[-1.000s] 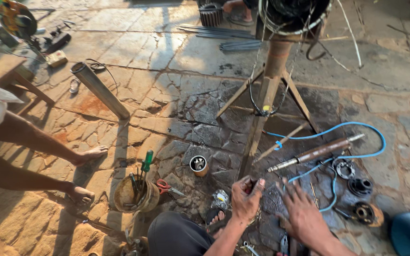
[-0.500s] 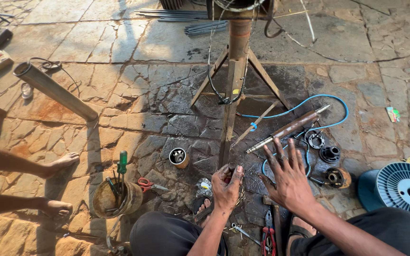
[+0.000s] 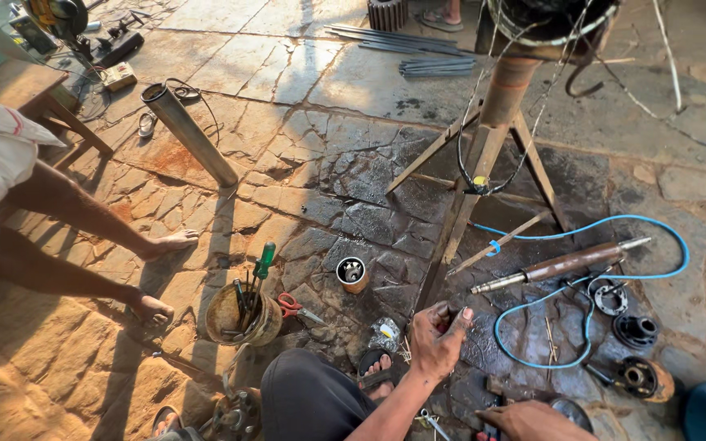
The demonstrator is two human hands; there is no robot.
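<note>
Head view. Left hand (image 3: 439, 339): fingers curled shut around a small dark part, too hidden to identify, held low by the foot of the stand (image 3: 484, 147). Right hand (image 3: 533, 420): at the bottom edge near pliers (image 3: 488, 429); finger state cannot be told. Shaft (image 3: 561, 265) and blue hose (image 3: 590, 302) lie right.

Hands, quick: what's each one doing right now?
Left hand: fingers curled shut around a small dark part, too hidden to identify.
Right hand: low at the frame edge, fingers hidden; cannot be told.
</note>
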